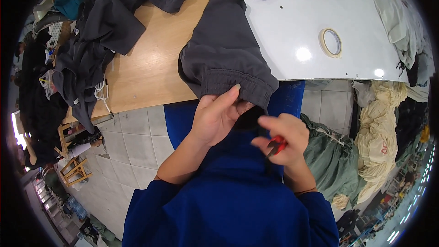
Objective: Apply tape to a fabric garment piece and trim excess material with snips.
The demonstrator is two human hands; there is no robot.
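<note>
A dark grey garment (224, 41) with a gathered elastic waistband lies partly on the table, its waistband end hanging at the front edge. My left hand (215, 118) is closed on that waistband, thumb on top and fingers inside the opening. Just to the right, apart from the cloth, my right hand (288, 139) is closed around small red-handled snips (277, 145). Their dark tip points down and toward me. Motion blurs this hand, so the blades are hard to make out.
The table joins a wooden top (155, 41) and a white top (297, 27). More dark grey garments (109, 13) lie left and at the back. A tape roll (330, 43) sits on the white top. Green (329, 160) and cream (377, 137) cloth bundles stand at right, a wooden stool (75, 171) at left.
</note>
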